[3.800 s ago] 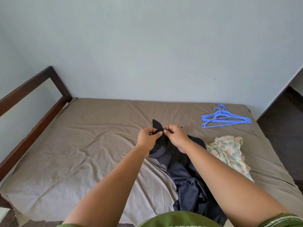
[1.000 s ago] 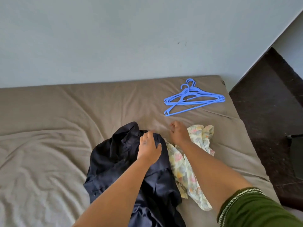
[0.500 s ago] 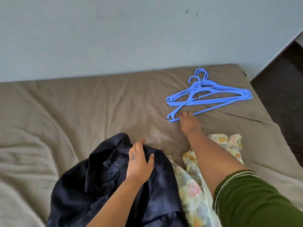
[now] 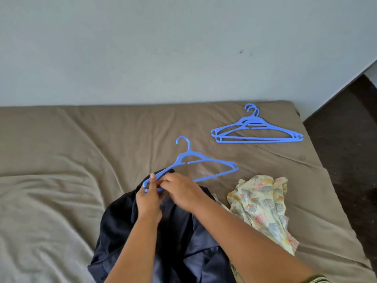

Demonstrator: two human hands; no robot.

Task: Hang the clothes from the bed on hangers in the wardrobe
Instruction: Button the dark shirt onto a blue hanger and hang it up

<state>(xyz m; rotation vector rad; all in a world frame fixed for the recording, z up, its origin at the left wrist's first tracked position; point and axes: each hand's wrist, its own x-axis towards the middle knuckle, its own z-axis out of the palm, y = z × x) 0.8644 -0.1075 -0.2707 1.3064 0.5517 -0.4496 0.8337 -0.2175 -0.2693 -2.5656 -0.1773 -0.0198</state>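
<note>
**Hanger held at the collar of the dark garment**

Both hands meet at the left end of a blue hanger (image 4: 190, 160). The left hand (image 4: 148, 198) has its fingers curled round that end of the hanger, with the thumb raised alongside the bar. The right hand (image 4: 179, 190) pinches the same end from the right side, fingers curled. The hanger's hook points away from the person, toward the wall (image 4: 163, 48); its right arm extends out over the bed sheet (image 4: 61, 160).

The dark navy garment (image 4: 175, 242) lies crumpled on the bed, directly beneath the hands. Its upper edge touches the gripped end of the hanger. Whether that end is inside the fabric cannot be determined.

A floral garment (image 4: 263, 205) lies just beside the navy one, on its right. A stack of spare blue hangers (image 4: 257, 132) lies near the bed's far right corner, well apart from the hands.
</note>
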